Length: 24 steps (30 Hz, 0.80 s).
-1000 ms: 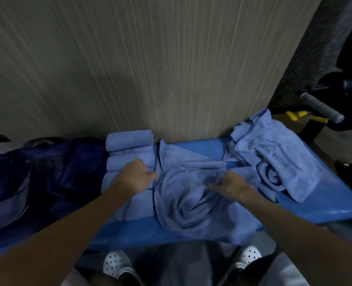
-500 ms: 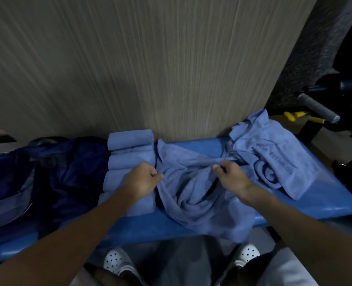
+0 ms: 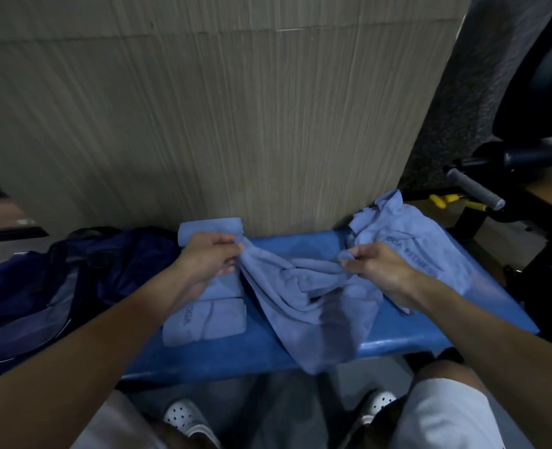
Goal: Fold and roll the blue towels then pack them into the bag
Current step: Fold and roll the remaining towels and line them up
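Note:
A crumpled blue towel [image 3: 303, 306] hangs between my hands over the blue bench [image 3: 300, 244], its lower part drooping past the front edge. My left hand [image 3: 209, 257] pinches its left top corner. My right hand [image 3: 378, 267] pinches its right top corner. Rolled blue towels [image 3: 203, 322] lie in a stack on the bench's left part, partly under my left hand. Another loose blue towel [image 3: 430, 241] with printed letters lies on the bench's right end. The dark blue bag [image 3: 73, 280] sits left of the rolls.
A beige ribbed wall [image 3: 235, 124] rises right behind the bench. Gym equipment with a grey padded handle [image 3: 472, 189] and yellow parts stands at the right. My white shoes [image 3: 184, 419] and legs are below the bench's front edge.
Both hands have lifted and moved apart, pulling the middle towel's top corners up and stretching it between them. The towel's bunched swirl has opened out.

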Each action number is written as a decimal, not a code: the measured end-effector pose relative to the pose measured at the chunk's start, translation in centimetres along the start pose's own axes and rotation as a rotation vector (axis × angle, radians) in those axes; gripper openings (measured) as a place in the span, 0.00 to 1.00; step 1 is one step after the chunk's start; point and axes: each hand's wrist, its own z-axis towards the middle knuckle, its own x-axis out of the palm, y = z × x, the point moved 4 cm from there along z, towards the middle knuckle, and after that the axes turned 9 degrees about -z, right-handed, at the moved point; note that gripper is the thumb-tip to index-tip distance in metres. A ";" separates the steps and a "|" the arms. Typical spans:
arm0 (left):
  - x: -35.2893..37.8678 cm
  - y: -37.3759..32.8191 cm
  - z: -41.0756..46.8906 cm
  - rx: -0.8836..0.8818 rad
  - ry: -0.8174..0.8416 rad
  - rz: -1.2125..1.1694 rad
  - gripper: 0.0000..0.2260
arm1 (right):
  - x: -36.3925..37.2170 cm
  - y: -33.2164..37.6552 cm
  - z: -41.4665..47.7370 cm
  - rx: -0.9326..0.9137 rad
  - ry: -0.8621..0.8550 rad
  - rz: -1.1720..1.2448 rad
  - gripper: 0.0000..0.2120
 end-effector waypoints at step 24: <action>-1.2 -6.6 -5.0 0.298 -0.022 0.268 0.11 | -7.2 3.6 -4.4 -0.169 -0.490 -0.155 0.13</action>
